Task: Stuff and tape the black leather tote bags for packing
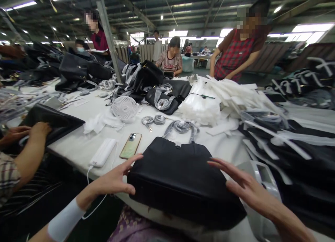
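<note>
A black leather bag (178, 172) lies on the white table in front of me, its bottom side turned toward me. My left hand (119, 175) is at the bag's left side, fingers spread and thumb apart. At the right side is my right hand (240, 181), also with its fingers apart, touching or just beside the leather. Neither hand is closed on anything. Beyond the bag's far edge lies a plastic-wrapped strap coil (181, 126). Left of the bag are a phone (131, 146) and a white power bank (103, 153) with a cable.
A white fan (125, 108), small strap coils (159, 119), black bags (170, 95) and white foam sheets (225, 99) cover the table's far part. More black bags (300, 165) are piled at right. A co-worker's hands (39, 130) hold a black piece at left. Other people stand beyond.
</note>
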{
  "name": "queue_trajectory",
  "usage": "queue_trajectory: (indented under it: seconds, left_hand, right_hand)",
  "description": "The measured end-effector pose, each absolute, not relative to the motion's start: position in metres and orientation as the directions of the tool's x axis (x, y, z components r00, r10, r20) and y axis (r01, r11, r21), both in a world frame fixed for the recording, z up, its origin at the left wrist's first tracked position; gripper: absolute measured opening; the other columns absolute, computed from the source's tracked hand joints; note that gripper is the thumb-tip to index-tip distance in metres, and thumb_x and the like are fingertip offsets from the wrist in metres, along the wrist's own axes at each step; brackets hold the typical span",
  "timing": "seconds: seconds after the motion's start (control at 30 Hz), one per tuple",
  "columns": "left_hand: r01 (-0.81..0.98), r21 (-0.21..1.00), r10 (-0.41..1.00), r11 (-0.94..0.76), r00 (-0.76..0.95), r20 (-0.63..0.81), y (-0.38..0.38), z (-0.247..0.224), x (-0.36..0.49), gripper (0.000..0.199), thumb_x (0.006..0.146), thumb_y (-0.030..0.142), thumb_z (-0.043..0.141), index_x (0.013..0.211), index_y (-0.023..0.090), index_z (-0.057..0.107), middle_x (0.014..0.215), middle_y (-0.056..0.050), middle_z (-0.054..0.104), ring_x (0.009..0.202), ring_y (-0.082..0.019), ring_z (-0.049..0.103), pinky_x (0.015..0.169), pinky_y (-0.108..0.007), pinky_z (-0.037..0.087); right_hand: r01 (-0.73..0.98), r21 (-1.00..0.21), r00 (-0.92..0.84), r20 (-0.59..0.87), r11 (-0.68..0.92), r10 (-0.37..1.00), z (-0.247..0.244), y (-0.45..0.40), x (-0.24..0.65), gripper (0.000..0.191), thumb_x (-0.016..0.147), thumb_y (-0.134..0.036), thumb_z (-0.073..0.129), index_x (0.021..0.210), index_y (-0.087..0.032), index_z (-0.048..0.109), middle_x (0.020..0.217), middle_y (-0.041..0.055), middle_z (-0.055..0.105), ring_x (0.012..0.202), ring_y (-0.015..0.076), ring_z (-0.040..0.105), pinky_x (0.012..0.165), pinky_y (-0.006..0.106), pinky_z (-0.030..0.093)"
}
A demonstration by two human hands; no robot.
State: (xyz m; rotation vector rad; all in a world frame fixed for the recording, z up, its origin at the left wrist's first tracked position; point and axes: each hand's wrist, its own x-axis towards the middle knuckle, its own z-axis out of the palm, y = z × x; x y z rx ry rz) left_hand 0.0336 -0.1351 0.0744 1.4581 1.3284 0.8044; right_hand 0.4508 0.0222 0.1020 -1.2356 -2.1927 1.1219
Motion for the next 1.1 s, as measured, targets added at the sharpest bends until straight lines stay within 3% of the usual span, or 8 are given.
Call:
queue_trajectory:
  seconds: [0.13, 0.3, 0.37, 0.53, 0.7, 0.87, 0.97, 1.1]
  left_hand:
    - [0.483, 0.874, 0.962, -0.057, 0.261, -0.082, -0.115, 0.075, 0.031, 0.089, 0.057, 0.037, 0.087, 0.138, 0.036, 0.049, 0.154, -0.003, 0.036, 0.142, -0.031, 0.03, 0.118, -0.043, 0.02]
    - [0.355, 0.926, 0.924, 0.13, 0.296, -0.243, -0.091, 0.049, 0.027, 0.079, 0.057, 0.042, 0.083, 0.129, 0.028, 0.054, 0.126, -0.003, 0.061, 0.114, -0.028, 0.058, 0.1, -0.038, 0.044]
    - [0.258, 0.941, 0.917, 0.22, 0.274, -0.289, -0.081, 0.032, 0.03, 0.07, 0.061, 0.046, 0.078, 0.124, 0.023, 0.057, 0.114, -0.003, 0.067, 0.105, -0.027, 0.062, 0.094, -0.037, 0.048]
    - [0.013, 0.961, 0.961, 0.277, -0.012, -0.277, -0.075, -0.007, 0.05, 0.059, 0.069, 0.052, 0.072, 0.114, 0.015, 0.063, 0.113, -0.009, 0.07, 0.106, -0.028, 0.064, 0.094, -0.037, 0.049]
    - [0.188, 0.943, 0.918, 0.275, -0.343, -0.199, -0.083, -0.031, 0.061, 0.052, 0.073, 0.06, 0.066, 0.098, 0.014, 0.068, 0.1, -0.009, 0.073, 0.097, -0.029, 0.066, 0.089, -0.037, 0.05]
    - [0.152, 0.927, 0.883, 0.344, -0.388, -0.264, -0.071, -0.036, 0.063, 0.054, 0.071, 0.066, 0.064, 0.085, 0.014, 0.068, 0.086, -0.009, 0.073, 0.087, -0.03, 0.067, 0.078, -0.037, 0.051]
    - [0.077, 0.932, 0.895, 0.354, -0.318, -0.314, -0.069, -0.03, 0.063, 0.06, 0.069, 0.068, 0.065, 0.088, 0.011, 0.067, 0.087, -0.011, 0.073, 0.084, -0.029, 0.068, 0.073, -0.036, 0.053]
    - [-0.037, 0.961, 0.944, 0.273, -0.182, -0.275, -0.086, -0.011, 0.06, 0.079, 0.068, 0.065, 0.069, 0.128, 0.018, 0.051, 0.118, -0.01, 0.067, 0.105, -0.026, 0.065, 0.089, -0.034, 0.052]
  right_hand:
    - [0.668, -0.665, -0.618, -0.243, 0.335, 0.748, 0.123, -0.014, 0.445, 0.071, 0.058, -0.043, 0.082, 0.126, -0.03, 0.065, 0.132, 0.0058, 0.061, 0.123, 0.0345, 0.055, 0.108, 0.045, 0.04]
    - [0.604, -0.794, -0.506, -0.316, 0.068, 0.803, 0.089, 0.001, 0.435, 0.048, 0.061, -0.042, 0.078, 0.105, -0.022, 0.075, 0.096, 0.0049, 0.075, 0.087, 0.0288, 0.069, 0.076, 0.033, 0.056]
    - [0.545, -0.838, -0.489, -0.324, -0.006, 0.81, 0.071, 0.015, 0.434, 0.05, 0.062, -0.048, 0.077, 0.102, -0.019, 0.075, 0.093, 0.0057, 0.075, 0.087, 0.0292, 0.069, 0.076, 0.034, 0.055]
    - [0.416, -0.903, -0.276, -0.237, -0.106, 0.931, 0.029, 0.024, 0.438, 0.057, 0.066, -0.059, 0.069, 0.1, -0.015, 0.073, 0.098, 0.0095, 0.075, 0.095, 0.0318, 0.068, 0.087, 0.042, 0.054]
    - [0.439, -0.885, -0.114, -0.226, -0.155, 0.967, 0.008, 0.004, 0.436, 0.05, 0.068, -0.06, 0.066, 0.091, -0.015, 0.074, 0.094, 0.0099, 0.075, 0.094, 0.0326, 0.068, 0.085, 0.042, 0.054]
    - [0.552, -0.827, 0.005, -0.125, -0.106, 0.992, 0.002, 0.009, 0.423, 0.051, 0.07, -0.066, 0.061, 0.081, -0.017, 0.071, 0.085, 0.0088, 0.075, 0.087, 0.0316, 0.067, 0.082, 0.041, 0.051]
    - [0.59, -0.806, 0.014, -0.055, -0.052, 0.998, -0.001, 0.01, 0.422, 0.053, 0.071, -0.068, 0.057, 0.083, -0.018, 0.068, 0.087, 0.0087, 0.074, 0.088, 0.0309, 0.066, 0.084, 0.042, 0.049]
    - [0.583, -0.812, 0.033, -0.016, -0.032, 0.999, 0.0, 0.0, 0.426, 0.054, 0.072, -0.069, 0.055, 0.086, -0.019, 0.066, 0.088, 0.0097, 0.073, 0.09, 0.0313, 0.066, 0.086, 0.043, 0.049]
